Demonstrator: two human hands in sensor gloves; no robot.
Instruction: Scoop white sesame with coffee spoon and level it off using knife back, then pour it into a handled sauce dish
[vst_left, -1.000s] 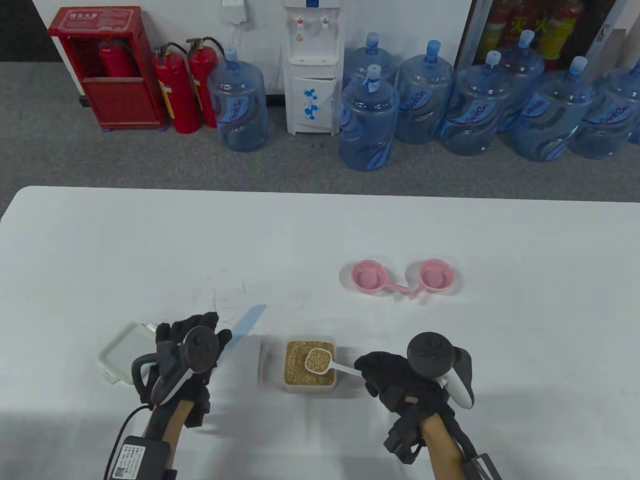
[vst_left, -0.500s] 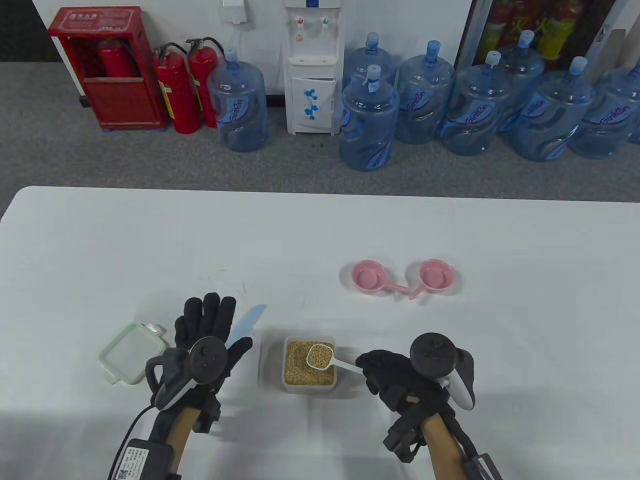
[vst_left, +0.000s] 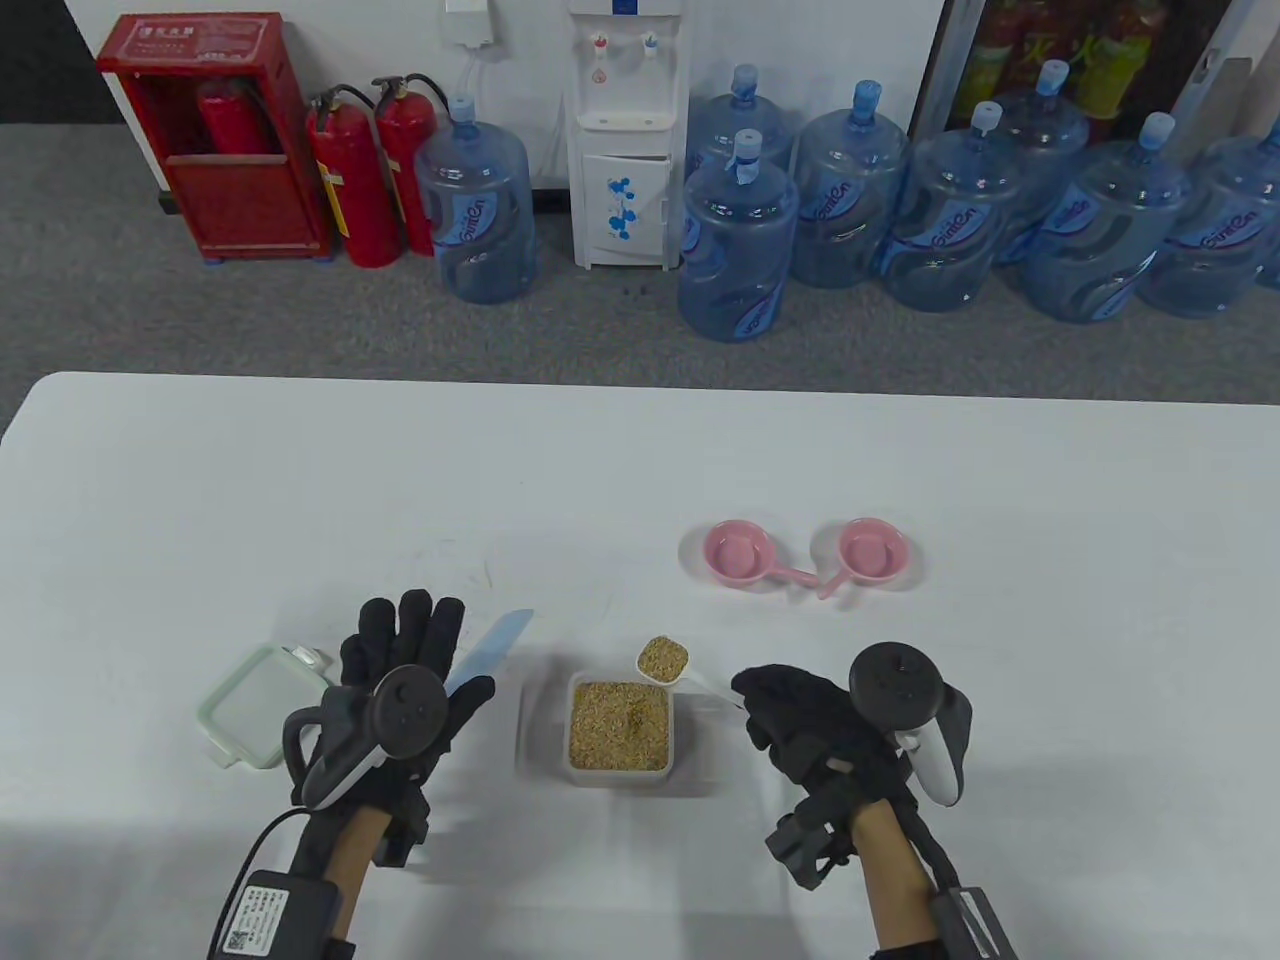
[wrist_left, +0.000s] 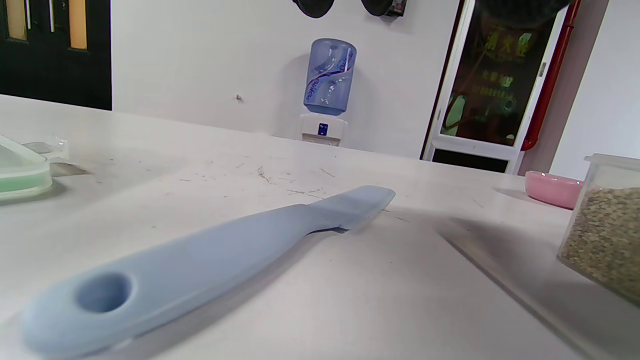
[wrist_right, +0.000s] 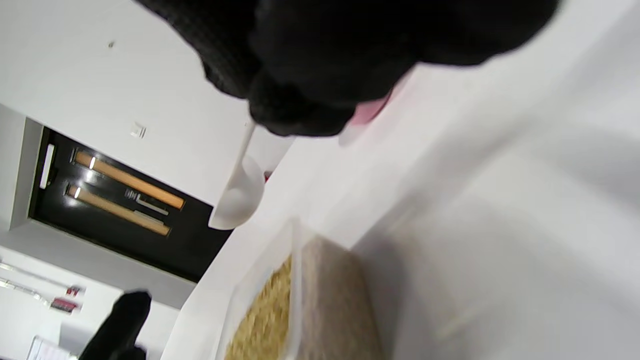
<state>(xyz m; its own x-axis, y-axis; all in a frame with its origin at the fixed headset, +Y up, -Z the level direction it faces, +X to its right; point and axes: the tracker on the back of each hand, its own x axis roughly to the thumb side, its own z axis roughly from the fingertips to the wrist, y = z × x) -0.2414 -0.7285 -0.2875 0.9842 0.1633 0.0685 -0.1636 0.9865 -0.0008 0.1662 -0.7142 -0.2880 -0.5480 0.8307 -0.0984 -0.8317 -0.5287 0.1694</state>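
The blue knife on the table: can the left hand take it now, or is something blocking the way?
Probably yes. The left hand hovers open right above the blue knife, which lies flat on the table. Nothing lies on the handle, and the lid and sesame box sit off to either side.

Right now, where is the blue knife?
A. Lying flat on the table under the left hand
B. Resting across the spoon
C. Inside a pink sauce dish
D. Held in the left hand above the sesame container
A: the blue knife lies flat on the table, with the left hand open above its handle, not gripping it.
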